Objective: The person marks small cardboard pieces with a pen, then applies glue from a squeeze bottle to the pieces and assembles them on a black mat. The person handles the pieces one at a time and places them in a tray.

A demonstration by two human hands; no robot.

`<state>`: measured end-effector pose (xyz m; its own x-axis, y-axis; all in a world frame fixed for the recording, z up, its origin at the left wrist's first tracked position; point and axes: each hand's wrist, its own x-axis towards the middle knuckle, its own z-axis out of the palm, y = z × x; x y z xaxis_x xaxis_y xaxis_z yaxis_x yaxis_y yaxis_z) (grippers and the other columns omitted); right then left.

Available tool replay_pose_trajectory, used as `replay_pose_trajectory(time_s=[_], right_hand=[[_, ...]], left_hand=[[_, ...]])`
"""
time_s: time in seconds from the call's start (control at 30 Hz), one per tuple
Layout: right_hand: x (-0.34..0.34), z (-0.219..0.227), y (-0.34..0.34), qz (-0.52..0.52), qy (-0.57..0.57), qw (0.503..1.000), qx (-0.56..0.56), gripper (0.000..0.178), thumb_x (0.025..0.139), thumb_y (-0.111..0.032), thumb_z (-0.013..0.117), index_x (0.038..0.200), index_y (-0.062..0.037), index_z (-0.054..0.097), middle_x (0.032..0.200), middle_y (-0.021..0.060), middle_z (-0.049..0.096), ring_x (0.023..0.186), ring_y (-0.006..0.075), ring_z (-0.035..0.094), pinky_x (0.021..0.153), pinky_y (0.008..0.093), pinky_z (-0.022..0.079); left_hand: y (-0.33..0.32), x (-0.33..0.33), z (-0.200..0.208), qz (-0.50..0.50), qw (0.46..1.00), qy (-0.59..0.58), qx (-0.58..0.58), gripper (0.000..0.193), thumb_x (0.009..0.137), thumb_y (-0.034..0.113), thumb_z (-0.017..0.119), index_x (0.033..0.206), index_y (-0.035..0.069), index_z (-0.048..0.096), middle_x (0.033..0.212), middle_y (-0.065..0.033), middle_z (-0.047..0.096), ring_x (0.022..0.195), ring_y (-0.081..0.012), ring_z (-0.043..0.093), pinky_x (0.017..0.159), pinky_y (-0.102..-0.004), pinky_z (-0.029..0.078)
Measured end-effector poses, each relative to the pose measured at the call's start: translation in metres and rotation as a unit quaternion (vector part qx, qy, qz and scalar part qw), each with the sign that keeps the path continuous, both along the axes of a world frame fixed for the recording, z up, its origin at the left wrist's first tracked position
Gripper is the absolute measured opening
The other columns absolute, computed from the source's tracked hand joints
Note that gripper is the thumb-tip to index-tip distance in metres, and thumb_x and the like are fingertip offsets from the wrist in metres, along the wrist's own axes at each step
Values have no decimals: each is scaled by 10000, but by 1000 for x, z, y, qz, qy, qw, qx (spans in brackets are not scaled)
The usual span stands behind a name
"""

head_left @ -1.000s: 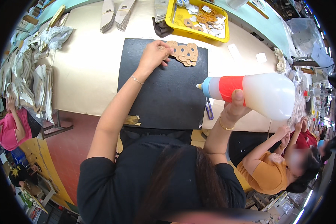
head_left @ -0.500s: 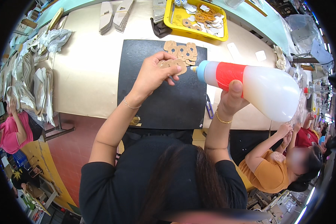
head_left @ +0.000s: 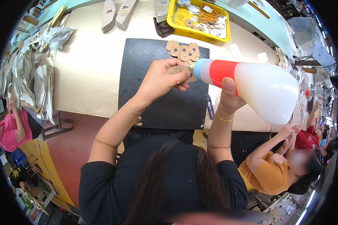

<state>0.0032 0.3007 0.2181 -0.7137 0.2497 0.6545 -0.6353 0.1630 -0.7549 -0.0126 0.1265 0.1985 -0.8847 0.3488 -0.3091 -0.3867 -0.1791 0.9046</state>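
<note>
My left hand (head_left: 162,77) pinches several overlapping tan rounded pieces (head_left: 178,69) between thumb and fingers, above a black mat (head_left: 150,108). My right hand (head_left: 230,96) is wrapped round a translucent squeeze bottle (head_left: 268,88) with a red band and a pale blue cap, holding it on its side. The bottle's thin nozzle (head_left: 192,66) points left and meets the edge of the held pieces; whether anything flows from it cannot be made out. Beyond my left hand, more tan pieces (head_left: 184,50) with dark holes lie heaped on the mat.
At the back stands a yellow tray (head_left: 171,22) with orange bands and small pieces. Grey stacked strips (head_left: 125,14) lie to its left. A purple-handled tool (head_left: 210,108) rests by the mat's right edge. A person in orange (head_left: 268,172) works close on the right.
My right hand has brought the bottle a little left, so its nozzle now meets the held pieces. My left hand has shifted slightly right, and one piece with a dark hole now shows.
</note>
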Motion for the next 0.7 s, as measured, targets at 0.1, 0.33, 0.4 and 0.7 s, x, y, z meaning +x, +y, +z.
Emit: replay_pose_trajectory(time_s=[0.1, 0.33, 0.4, 0.7], right_hand=[[-1, -4, 1, -29, -24, 999, 28, 641, 734, -375, 798, 1158, -15, 480, 1007, 90, 574, 856, 194, 602, 741, 322, 538], [-3, -9, 14, -66, 39, 997, -16, 438, 747, -373, 794, 949, -17, 637, 901, 70, 635, 760, 188, 606, 721, 317, 511], [0, -11, 18, -67, 31, 996, -43, 477, 731, -378, 805, 978, -13, 624, 920, 70, 627, 760, 192, 608, 714, 319, 517], [13, -14, 12, -23, -34, 999, 8, 619, 718, -340, 809, 1136, -13, 490, 997, 83, 574, 834, 193, 607, 736, 323, 546]], left_hand=[[-1, 1, 2, -10, 1000, -9, -3, 212, 848, 118, 660, 975, -48, 623, 826, -110, 657, 676, -141, 666, 599, -236, 555], [-1, -2, -1, 10, 999, -24, 20, 241, 863, 143, 653, 994, -54, 609, 818, -111, 654, 677, -140, 666, 598, -232, 555], [0, -4, -3, 14, 1000, -20, 19, 242, 869, 145, 647, 1001, -54, 605, 809, -108, 653, 665, -139, 663, 586, -233, 554], [2, -2, -4, 30, 999, 9, 15, 189, 864, 100, 615, 957, -62, 592, 736, -111, 650, 631, -142, 661, 560, -242, 558]])
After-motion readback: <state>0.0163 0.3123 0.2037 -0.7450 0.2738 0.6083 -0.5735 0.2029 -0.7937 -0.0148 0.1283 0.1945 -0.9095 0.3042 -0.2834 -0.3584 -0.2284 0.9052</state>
